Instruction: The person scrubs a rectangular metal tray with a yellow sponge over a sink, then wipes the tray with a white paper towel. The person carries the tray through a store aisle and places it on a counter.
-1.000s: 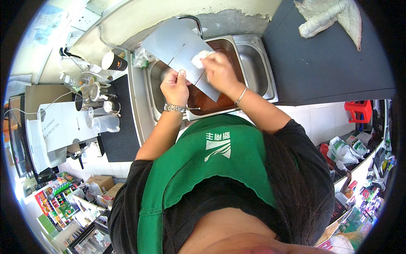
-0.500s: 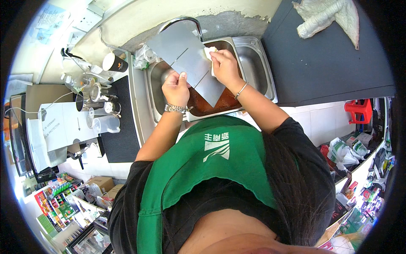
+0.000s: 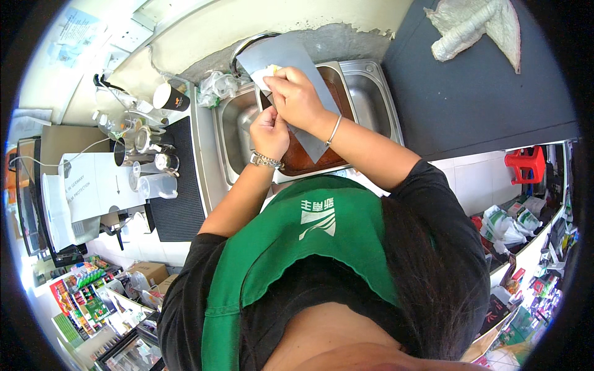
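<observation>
Sheet of flat grey metal with a dark slot (image 3: 288, 51) held tilted over the steel rectangular pan with reddish-brown interior (image 3: 337, 91), long axis far left to near right. Pan sits between the left and right bowls of the stainless steel sink (image 3: 374, 102); can't tell if the brown is liquid or coating.

Left hand (image 3: 270, 133) closed, gripping the sheet's left edge, thumb on top. Right hand (image 3: 299, 99) closed, pinching a white crumpled wad (image 3: 260, 75) at the sheet's far left part; looks pressed on it. Right hand partly covers the sheet and sits just beyond the left; contact between hands: can't tell.

Around: curved chrome faucet (image 3: 238, 52) behind the sheet, crumpled clear plastic bags (image 3: 218, 86) at the sink's far left corner. Left side: black ribbed mat (image 3: 179, 213), clear plastic cup (image 3: 159, 186) lying near the metal jugs (image 3: 127, 153), black-and-white paper cup (image 3: 176, 99) tilted beyond. Right side: dark grey bench (image 3: 476, 105), off-white cloth (image 3: 479, 28) bunched at its far end. Red plastic stool (image 3: 527, 164) lower down, near side of bench.
</observation>
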`<state>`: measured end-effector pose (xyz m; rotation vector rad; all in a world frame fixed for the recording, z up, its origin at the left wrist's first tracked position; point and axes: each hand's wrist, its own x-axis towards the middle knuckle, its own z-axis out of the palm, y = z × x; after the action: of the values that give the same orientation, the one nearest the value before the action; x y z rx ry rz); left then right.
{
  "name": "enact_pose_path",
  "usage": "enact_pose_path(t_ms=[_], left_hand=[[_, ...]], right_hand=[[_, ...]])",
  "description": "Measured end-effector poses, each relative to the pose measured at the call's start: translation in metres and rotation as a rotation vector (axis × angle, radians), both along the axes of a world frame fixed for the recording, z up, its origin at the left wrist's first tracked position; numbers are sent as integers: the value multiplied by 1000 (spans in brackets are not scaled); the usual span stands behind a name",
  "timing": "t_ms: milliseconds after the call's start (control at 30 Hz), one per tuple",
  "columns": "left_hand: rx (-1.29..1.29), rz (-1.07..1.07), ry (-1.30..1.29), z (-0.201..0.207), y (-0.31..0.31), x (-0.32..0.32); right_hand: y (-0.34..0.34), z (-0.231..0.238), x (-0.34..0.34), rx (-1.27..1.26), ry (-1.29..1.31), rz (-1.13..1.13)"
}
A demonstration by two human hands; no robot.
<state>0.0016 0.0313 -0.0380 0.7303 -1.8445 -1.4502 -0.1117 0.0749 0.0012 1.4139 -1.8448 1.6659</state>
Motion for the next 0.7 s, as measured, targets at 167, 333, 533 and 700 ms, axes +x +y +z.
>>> enact_pose_path(t_ms=[167, 333, 533, 700], left_hand=[[16, -17, -47, 6, 1, 0], [-126, -32, -47, 1, -3, 3], [-172, -53, -161, 4, -4, 6], [-6, 4, -57, 4, -11, 3]], right_hand=[[-19, -2, -56, 61, -69, -255], [-25, 16, -6, -35, 46, 59], [-32, 11, -48, 62, -95, -124], [-23, 7, -27, 53, 65, 77]])
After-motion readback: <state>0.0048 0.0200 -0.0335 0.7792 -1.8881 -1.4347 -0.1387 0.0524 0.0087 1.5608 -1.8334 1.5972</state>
